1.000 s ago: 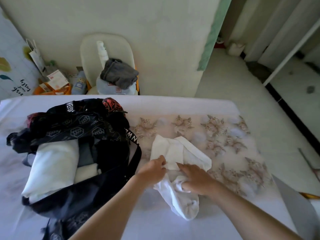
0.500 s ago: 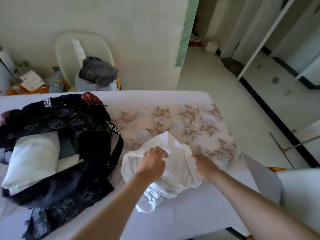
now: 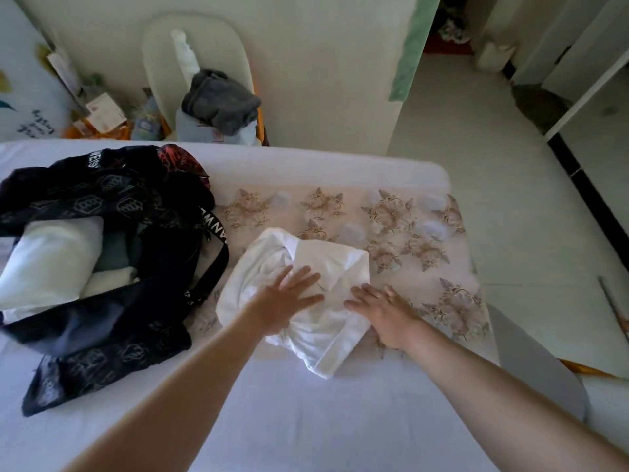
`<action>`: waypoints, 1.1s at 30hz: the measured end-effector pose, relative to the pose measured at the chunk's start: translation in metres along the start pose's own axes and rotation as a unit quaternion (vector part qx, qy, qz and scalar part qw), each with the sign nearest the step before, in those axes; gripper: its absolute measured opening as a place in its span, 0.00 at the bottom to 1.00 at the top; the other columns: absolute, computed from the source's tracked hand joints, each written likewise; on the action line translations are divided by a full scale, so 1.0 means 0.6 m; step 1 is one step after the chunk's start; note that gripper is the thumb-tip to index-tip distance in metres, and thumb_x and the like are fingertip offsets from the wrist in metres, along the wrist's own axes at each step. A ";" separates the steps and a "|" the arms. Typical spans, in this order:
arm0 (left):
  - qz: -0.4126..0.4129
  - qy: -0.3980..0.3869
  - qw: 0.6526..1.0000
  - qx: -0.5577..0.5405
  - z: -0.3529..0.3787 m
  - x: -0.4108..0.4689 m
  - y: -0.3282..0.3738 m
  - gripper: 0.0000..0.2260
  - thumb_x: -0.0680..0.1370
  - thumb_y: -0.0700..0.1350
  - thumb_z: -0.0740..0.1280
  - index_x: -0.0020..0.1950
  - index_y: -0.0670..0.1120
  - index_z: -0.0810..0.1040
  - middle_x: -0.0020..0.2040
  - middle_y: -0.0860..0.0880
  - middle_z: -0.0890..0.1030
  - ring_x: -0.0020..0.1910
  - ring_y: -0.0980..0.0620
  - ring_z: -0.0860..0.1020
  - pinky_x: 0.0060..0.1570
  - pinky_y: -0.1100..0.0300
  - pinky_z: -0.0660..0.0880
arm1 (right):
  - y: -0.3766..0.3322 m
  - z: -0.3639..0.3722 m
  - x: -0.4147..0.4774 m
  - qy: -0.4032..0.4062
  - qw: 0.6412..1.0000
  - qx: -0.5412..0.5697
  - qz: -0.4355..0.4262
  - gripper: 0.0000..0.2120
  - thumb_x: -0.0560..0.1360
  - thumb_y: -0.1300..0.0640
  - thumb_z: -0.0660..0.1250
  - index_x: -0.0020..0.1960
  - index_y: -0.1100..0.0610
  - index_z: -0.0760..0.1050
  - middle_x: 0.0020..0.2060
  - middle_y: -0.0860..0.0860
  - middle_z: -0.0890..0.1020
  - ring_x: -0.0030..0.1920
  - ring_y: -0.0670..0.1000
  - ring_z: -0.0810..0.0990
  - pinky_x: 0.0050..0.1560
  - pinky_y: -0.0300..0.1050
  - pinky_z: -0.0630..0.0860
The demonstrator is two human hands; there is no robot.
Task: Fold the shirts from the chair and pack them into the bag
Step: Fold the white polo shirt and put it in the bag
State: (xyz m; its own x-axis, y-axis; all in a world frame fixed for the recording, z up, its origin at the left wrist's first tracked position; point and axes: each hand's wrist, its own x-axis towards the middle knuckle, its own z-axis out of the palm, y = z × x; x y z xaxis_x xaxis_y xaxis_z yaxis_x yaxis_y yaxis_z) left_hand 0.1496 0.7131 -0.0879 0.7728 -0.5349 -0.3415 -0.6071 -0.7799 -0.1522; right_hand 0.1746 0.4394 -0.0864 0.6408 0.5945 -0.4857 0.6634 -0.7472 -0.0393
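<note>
A white shirt (image 3: 306, 281) lies bunched on the bed (image 3: 306, 420), just right of the open black bag (image 3: 112, 253). Both hands press it flat with straight, spread fingers: the left hand (image 3: 289, 298) sits nearer the bag, the right hand (image 3: 381, 311) at the shirt's right edge.

Two flat hands, left hand (image 3: 289, 298) and right hand (image 3: 384, 311), press a white shirt (image 3: 326, 264) on a bed (image 3: 306, 420); open black bag (image 3: 112, 267) at nine o'clock.
</note>
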 end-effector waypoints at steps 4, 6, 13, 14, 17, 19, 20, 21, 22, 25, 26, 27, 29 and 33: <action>-0.125 0.181 0.969 -0.109 -0.017 -0.020 0.021 0.29 0.64 0.33 0.68 0.62 0.53 0.79 0.68 0.46 0.73 0.66 0.42 0.70 0.61 0.41 0.74 | 0.004 0.018 -0.012 0.016 0.998 0.062 -0.011 0.41 0.76 0.68 0.60 0.81 0.45 0.47 0.80 0.49 0.47 0.79 0.54 0.49 0.76 0.53 0.56; -0.148 0.216 0.947 -0.188 -0.001 -0.041 0.066 0.15 0.68 0.41 0.69 0.53 0.50 0.79 0.53 0.51 0.75 0.53 0.47 0.74 0.51 0.48 0.77 | 0.007 0.025 -0.018 0.049 0.995 0.087 -0.025 0.40 0.75 0.71 0.59 0.80 0.47 0.51 0.80 0.50 0.52 0.78 0.54 0.55 0.74 0.50 0.62; -0.238 0.056 0.941 -0.236 0.032 -0.084 0.160 0.24 0.62 0.65 0.67 0.53 0.53 0.77 0.50 0.51 0.74 0.50 0.47 0.74 0.49 0.54 0.75 | 0.008 0.045 -0.029 0.158 0.975 0.158 -0.017 0.19 0.77 0.63 0.63 0.66 0.52 0.77 0.69 0.48 0.76 0.65 0.54 0.75 0.65 0.50 0.71; -0.248 0.056 0.933 -0.255 0.025 -0.085 0.157 0.20 0.66 0.60 0.65 0.53 0.52 0.78 0.51 0.50 0.75 0.51 0.46 0.74 0.50 0.53 0.76 | 0.003 0.043 -0.030 0.176 0.969 0.171 -0.004 0.16 0.78 0.62 0.63 0.63 0.53 0.79 0.64 0.48 0.80 0.62 0.54 0.77 0.63 0.50 0.72; -0.262 0.092 0.906 -0.318 -0.008 -0.089 0.137 0.19 0.72 0.50 0.53 0.53 0.47 0.79 0.51 0.49 0.77 0.53 0.45 0.76 0.51 0.51 0.75 | -0.017 0.011 -0.038 0.225 0.944 0.238 0.039 0.10 0.80 0.60 0.62 0.54 0.57 0.81 0.46 0.49 0.85 0.47 0.53 0.82 0.48 0.46 0.75; -0.291 0.143 0.859 -0.395 -0.048 -0.098 0.108 0.14 0.75 0.46 0.54 0.53 0.46 0.77 0.48 0.48 0.78 0.48 0.45 0.77 0.42 0.53 0.74 | -0.029 -0.029 -0.046 0.236 0.919 0.308 0.074 0.09 0.81 0.58 0.61 0.52 0.57 0.80 0.38 0.48 0.82 0.36 0.49 0.80 0.36 0.42 0.71; -0.300 0.159 0.839 -0.425 -0.070 -0.101 0.089 0.11 0.78 0.44 0.55 0.54 0.46 0.76 0.45 0.48 0.78 0.44 0.45 0.77 0.37 0.55 0.72 | -0.034 -0.054 -0.050 0.239 0.906 0.340 0.085 0.10 0.82 0.56 0.60 0.52 0.57 0.79 0.37 0.49 0.82 0.34 0.50 0.79 0.33 0.43 0.70; -0.303 0.180 0.824 -0.443 -0.097 -0.106 0.069 0.10 0.79 0.42 0.56 0.55 0.47 0.75 0.44 0.49 0.78 0.42 0.46 0.77 0.34 0.57 0.70 | -0.040 -0.081 -0.055 0.241 0.895 0.364 0.090 0.11 0.83 0.54 0.59 0.51 0.57 0.78 0.37 0.51 0.82 0.35 0.53 0.80 0.32 0.44 0.70; -0.300 0.209 0.814 -0.451 -0.123 -0.111 0.047 0.10 0.79 0.40 0.57 0.57 0.47 0.75 0.45 0.49 0.79 0.42 0.47 0.76 0.35 0.58 0.71 | -0.046 -0.110 -0.059 0.244 0.885 0.386 0.095 0.12 0.83 0.52 0.58 0.49 0.57 0.76 0.37 0.54 0.82 0.36 0.56 0.80 0.32 0.45 0.69; -0.296 0.264 0.787 -0.473 -0.206 -0.123 -0.016 0.10 0.81 0.41 0.58 0.59 0.51 0.72 0.50 0.47 0.79 0.42 0.48 0.76 0.38 0.55 0.72 | -0.062 -0.208 -0.071 0.278 0.853 0.430 0.104 0.12 0.84 0.51 0.58 0.45 0.54 0.72 0.37 0.54 0.80 0.35 0.55 0.77 0.31 0.45 0.67; -0.288 0.275 0.777 -0.488 -0.234 -0.128 -0.035 0.08 0.82 0.42 0.59 0.59 0.52 0.70 0.50 0.47 0.78 0.41 0.49 0.75 0.37 0.56 0.71 | -0.066 -0.242 -0.077 0.295 0.849 0.427 0.104 0.11 0.83 0.50 0.58 0.45 0.54 0.72 0.38 0.53 0.80 0.38 0.54 0.77 0.34 0.45 0.67; -0.276 0.281 0.769 -0.503 -0.263 -0.134 -0.051 0.08 0.82 0.45 0.61 0.59 0.54 0.69 0.51 0.48 0.78 0.40 0.50 0.75 0.35 0.57 0.70 | -0.069 -0.274 -0.083 0.309 0.846 0.422 0.103 0.09 0.83 0.51 0.59 0.48 0.54 0.73 0.41 0.52 0.81 0.42 0.53 0.78 0.38 0.45 0.68; -0.236 0.273 0.777 -0.516 -0.324 -0.155 -0.080 0.16 0.77 0.51 0.70 0.60 0.58 0.67 0.51 0.52 0.76 0.40 0.52 0.76 0.32 0.61 0.69 | -0.074 -0.338 -0.107 0.319 0.842 0.421 0.111 0.07 0.80 0.52 0.63 0.56 0.52 0.74 0.48 0.48 0.80 0.49 0.50 0.77 0.44 0.43 0.68; -0.121 0.220 0.871 -0.422 -0.418 -0.203 -0.132 0.35 0.66 0.44 0.81 0.65 0.56 0.64 0.52 0.53 0.74 0.45 0.53 0.75 0.36 0.67 0.70 | -0.089 -0.451 -0.175 0.300 0.854 0.414 0.098 0.18 0.68 0.56 0.62 0.58 0.47 0.70 0.42 0.45 0.77 0.48 0.53 0.77 0.40 0.44 0.69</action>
State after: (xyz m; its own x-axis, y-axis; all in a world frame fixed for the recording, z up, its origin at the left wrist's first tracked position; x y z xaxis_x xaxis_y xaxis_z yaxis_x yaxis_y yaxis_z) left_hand 0.1501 0.7587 0.1981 0.9679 -0.2502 0.0225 -0.2083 -0.7495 0.6283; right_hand 0.1762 0.4975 0.2027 0.9555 0.2935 -0.0283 0.1795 -0.6551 -0.7339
